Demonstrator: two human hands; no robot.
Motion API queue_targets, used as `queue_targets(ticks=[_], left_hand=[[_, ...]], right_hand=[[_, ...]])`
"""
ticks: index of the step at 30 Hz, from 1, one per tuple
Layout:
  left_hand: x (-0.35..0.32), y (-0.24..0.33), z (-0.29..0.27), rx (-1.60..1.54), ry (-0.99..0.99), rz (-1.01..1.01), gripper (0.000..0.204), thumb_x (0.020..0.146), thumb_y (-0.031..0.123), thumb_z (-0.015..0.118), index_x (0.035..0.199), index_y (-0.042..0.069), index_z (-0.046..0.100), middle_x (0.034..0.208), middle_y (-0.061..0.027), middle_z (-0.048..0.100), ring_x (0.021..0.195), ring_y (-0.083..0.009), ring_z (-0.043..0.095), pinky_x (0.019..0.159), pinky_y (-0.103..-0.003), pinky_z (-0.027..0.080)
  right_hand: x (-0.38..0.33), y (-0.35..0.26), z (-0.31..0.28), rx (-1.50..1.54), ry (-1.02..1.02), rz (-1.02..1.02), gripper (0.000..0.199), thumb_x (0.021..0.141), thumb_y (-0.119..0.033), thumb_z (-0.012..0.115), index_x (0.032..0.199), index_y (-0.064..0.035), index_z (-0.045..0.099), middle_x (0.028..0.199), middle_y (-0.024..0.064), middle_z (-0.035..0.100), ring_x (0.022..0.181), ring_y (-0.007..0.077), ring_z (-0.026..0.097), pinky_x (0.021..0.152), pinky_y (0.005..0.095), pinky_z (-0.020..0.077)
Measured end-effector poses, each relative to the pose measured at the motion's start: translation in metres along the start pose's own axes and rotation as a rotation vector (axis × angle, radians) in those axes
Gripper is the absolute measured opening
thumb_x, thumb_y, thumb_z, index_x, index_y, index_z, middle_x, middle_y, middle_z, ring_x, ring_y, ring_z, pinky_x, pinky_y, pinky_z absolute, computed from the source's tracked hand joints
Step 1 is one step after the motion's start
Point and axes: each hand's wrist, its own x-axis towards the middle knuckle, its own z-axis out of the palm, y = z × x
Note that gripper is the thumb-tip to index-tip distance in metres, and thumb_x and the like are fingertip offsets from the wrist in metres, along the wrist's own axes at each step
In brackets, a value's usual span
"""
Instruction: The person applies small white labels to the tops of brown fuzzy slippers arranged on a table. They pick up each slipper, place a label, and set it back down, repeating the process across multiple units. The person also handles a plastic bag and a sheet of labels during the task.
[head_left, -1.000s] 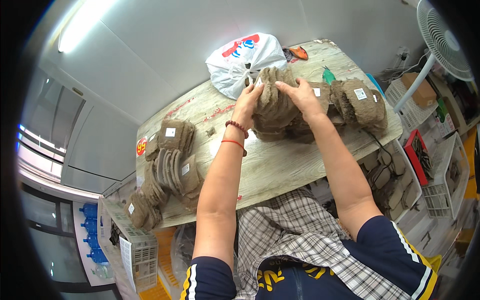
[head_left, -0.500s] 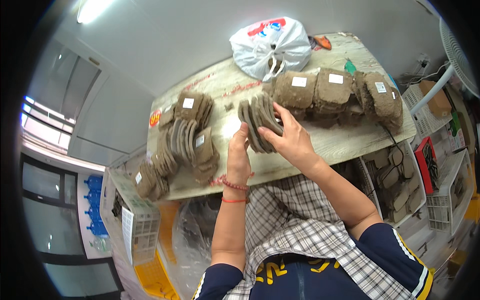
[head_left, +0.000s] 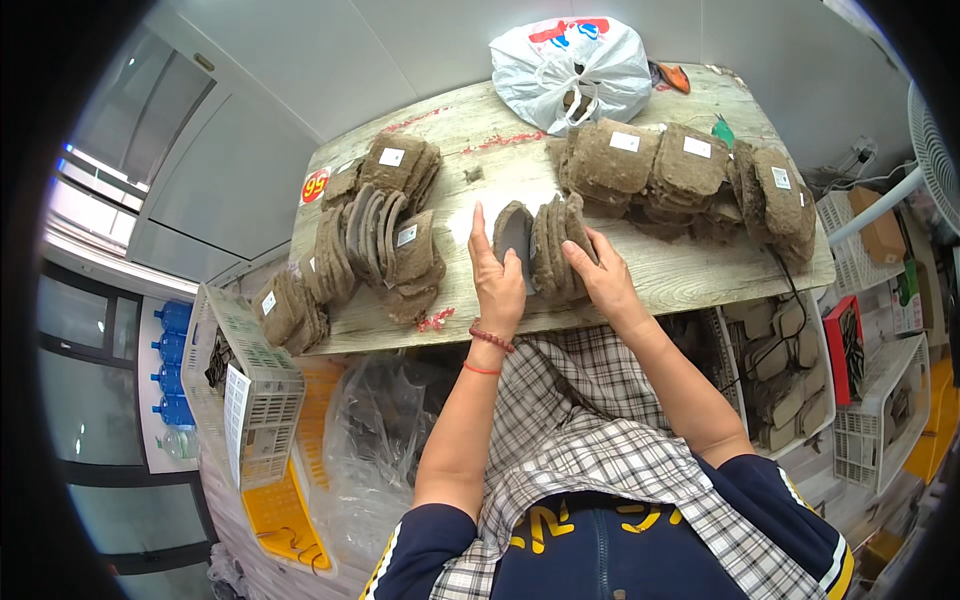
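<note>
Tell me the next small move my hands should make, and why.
I'd probably ease your left hand toward your right hand, closing up the brown pieces between them: the leftmost piece appears to lean apart from the others, its grey face showing, while your right hand is against the opposite side.

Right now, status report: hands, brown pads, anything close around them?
Left hand open, right hand touching brown pads. Pads on edge between hands. Labelled stacks on both sides.

Bag (head_left: 572, 80) bhnd pads (head_left: 547, 250) on tbl (head_left: 680, 272)
</note>
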Motion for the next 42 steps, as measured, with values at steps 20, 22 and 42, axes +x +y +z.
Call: queue_targets(ticks=[20, 22, 42], left_hand=[[0.009, 0.008, 0.011, -0.008, -0.097, -0.065, 0.062, 0.083, 0.000, 0.054, 0.143, 0.005, 0.041, 0.136, -0.0163, 0.044, 0.129, -0.0276, 0.045, 0.108, -0.037, 0.037], [0.009, 0.022, 0.010, -0.007, -0.078, -0.053, 0.063, 0.079, -0.006, 0.049, 0.140, 0.004, 0.041, 0.137, -0.0166, 0.043, 0.135, -0.0288, 0.038, 0.112, -0.038, 0.031], [0.009, 0.021, 0.008, 0.122, -0.115, -0.130, 0.040, 0.085, 0.026, 0.071, 0.109, -0.003, 0.057, 0.123, -0.0177, 0.048, 0.119, -0.0295, 0.048, 0.100, -0.037, 0.040]], right_hand=[[-0.003, -0.008, 0.003, 0.077, -0.002, -0.030, 0.058, 0.099, -0.044, 0.046, 0.134, 0.0018, 0.050, 0.129, 0.0227, 0.057, 0.122, 0.0332, 0.053, 0.102, 0.0371, 0.0403], [-0.002, -0.004, 0.006, 0.070, 0.032, -0.063, 0.058, 0.099, -0.044, 0.046, 0.135, 0.0015, 0.049, 0.131, 0.0225, 0.056, 0.123, 0.0328, 0.052, 0.103, 0.0372, 0.0399], [0.003, 0.004, 0.027, -0.056, 0.065, -0.118, 0.066, 0.085, -0.031, 0.067, 0.137, 0.0023, 0.044, 0.133, 0.0228, 0.052, 0.123, 0.0345, 0.053, 0.102, 0.0390, 0.0433]])
